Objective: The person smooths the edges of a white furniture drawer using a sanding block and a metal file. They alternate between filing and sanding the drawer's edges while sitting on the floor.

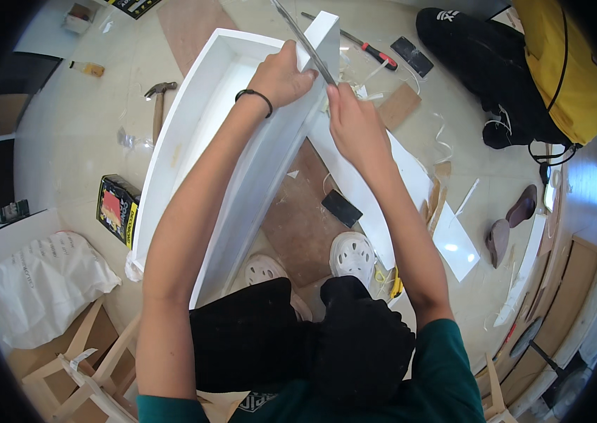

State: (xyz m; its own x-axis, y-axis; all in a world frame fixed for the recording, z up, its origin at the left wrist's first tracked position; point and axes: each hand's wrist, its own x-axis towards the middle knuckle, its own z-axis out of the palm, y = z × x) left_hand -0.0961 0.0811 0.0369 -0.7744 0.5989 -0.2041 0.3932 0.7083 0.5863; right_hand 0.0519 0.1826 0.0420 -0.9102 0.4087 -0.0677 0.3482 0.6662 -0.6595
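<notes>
Your left hand [283, 74] clamps its fingers over the white box frame's [200, 141] far rim; just beside it, your right hand [356, 121] closes on a slim metal blade [305, 42] resting across that rim. A hammer [158, 99] lies left of the frame.

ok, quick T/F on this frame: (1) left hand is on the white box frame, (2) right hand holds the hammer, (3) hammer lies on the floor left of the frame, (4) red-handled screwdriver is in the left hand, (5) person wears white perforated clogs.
1. True: the left hand rests on the edge of the white box frame.
2. False: the right hand grips a thin metal blade-like tool; what tool it is I cannot tell.
3. True: the hammer lies on the floor left of the frame.
4. False: the red-handled screwdriver lies on the floor beyond the frame, untouched.
5. True: white perforated clogs show below the frame.
</notes>
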